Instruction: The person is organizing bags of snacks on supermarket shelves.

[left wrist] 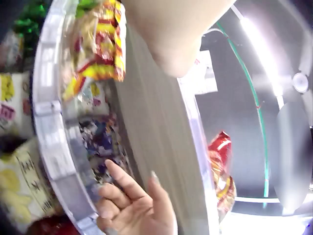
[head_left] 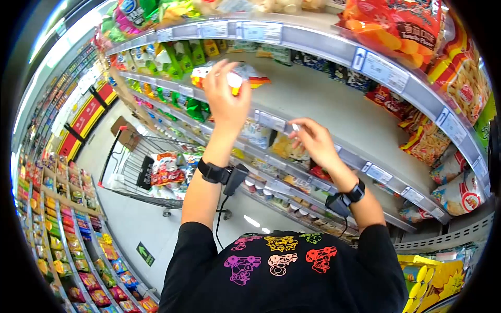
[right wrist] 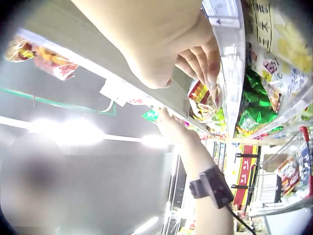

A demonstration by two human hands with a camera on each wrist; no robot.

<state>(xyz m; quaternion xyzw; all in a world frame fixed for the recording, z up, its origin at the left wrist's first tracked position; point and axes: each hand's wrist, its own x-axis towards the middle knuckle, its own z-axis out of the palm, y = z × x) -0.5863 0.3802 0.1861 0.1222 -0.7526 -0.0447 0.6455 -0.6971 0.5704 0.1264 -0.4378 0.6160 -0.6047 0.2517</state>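
Note:
In the head view my left hand (head_left: 227,99) is raised at a shelf, its blurred fingers pointing up and overlapping a red-and-yellow snack bag (head_left: 255,81). That snack bag (left wrist: 100,44) stands at the shelf's front edge in the left wrist view, apart from the hand. My right hand (head_left: 313,140) hovers by the shelf's front rail, fingers loosely bent. The left wrist view shows the right hand (left wrist: 139,210) with spread fingers and nothing in them. The left hand (right wrist: 168,120) appears beyond the bag in the right wrist view.
The shelf (head_left: 313,99) has snack bags (head_left: 425,135) at its right end. Price labels line the shelf rails (head_left: 376,68). A shopping cart (head_left: 135,161) with bagged goods stands on the left, and another snack rack (head_left: 68,235) stands across the aisle.

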